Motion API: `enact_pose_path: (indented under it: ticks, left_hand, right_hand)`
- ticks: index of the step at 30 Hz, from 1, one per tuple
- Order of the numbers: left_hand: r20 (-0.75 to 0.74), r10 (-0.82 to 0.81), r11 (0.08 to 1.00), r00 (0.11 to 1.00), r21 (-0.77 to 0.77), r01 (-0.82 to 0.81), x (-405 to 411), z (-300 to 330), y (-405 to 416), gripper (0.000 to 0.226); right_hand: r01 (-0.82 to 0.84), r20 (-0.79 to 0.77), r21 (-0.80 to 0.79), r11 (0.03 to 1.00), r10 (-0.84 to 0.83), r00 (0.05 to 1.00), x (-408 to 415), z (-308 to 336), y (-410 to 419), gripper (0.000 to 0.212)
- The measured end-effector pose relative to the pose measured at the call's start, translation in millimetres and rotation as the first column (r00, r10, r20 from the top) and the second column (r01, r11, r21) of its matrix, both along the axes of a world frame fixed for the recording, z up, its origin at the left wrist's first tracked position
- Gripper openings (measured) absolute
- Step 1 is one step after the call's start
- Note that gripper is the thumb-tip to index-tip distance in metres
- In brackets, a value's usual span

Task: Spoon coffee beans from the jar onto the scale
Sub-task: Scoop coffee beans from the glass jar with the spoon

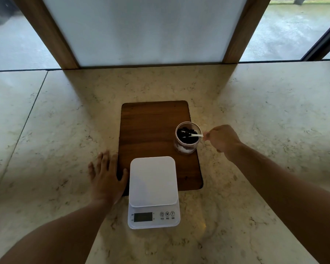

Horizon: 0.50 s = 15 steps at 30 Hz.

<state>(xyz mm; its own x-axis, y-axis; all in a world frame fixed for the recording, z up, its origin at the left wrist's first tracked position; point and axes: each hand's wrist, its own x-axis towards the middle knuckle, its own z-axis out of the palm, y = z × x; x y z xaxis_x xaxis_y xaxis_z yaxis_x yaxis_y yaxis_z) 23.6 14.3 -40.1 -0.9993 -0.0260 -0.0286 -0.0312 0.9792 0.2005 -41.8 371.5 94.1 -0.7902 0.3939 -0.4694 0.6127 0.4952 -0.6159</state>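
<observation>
A clear glass jar (pixel 187 147) with dark coffee beans (pixel 186 139) inside stands on the right side of a wooden board (pixel 151 126). My right hand (pixel 222 139), just right of the jar, pinches the handle of a small white spoon (pixel 195 135) whose bowl dips in among the beans. A white digital scale (pixel 153 189) sits at the board's near edge, its platform bare and its display dark. My left hand (pixel 107 177) lies flat on the counter, fingers spread, against the board's left edge beside the scale.
The board and scale rest on a pale marble counter (pixel 255 111). A wood-framed frosted panel (pixel 145 29) rises at the back, with windows on both sides. A seam in the counter runs along the left.
</observation>
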Motion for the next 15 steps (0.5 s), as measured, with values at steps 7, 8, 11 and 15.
enact_pose_path:
  ticks: [7, 8, 11, 15]
  left_hand:
    - [-0.003, -0.011, 1.000, 1.000, -0.009, 0.011, -0.4, -2.5, -1.8, 0.076]
    - [0.000, -0.011, 1.000, 1.000, -0.012, 0.011, -0.4, -1.8, -1.4, 0.076]
    - [-0.002, -0.006, 1.000, 1.000, -0.015, 0.006, -0.6, 1.2, 0.9, 0.078]
    - [-0.012, -0.009, 1.000, 1.000, -0.008, 0.009, 0.0, 2.6, 1.2, 0.079]
  right_hand:
    - [0.010, -0.012, -0.021, 1.000, -0.010, 1.000, 2.3, 3.3, 0.2, 0.018]
    - [0.006, -0.012, -0.034, 0.999, -0.006, 1.000, 3.1, 3.8, 0.9, 0.018]
    - [0.003, -0.020, -0.043, 0.999, -0.004, 1.000, 5.2, 4.7, 2.8, 0.017]
    - [-0.007, -0.031, -0.014, 1.000, 0.007, 0.999, 7.1, 5.3, 3.3, 0.021]
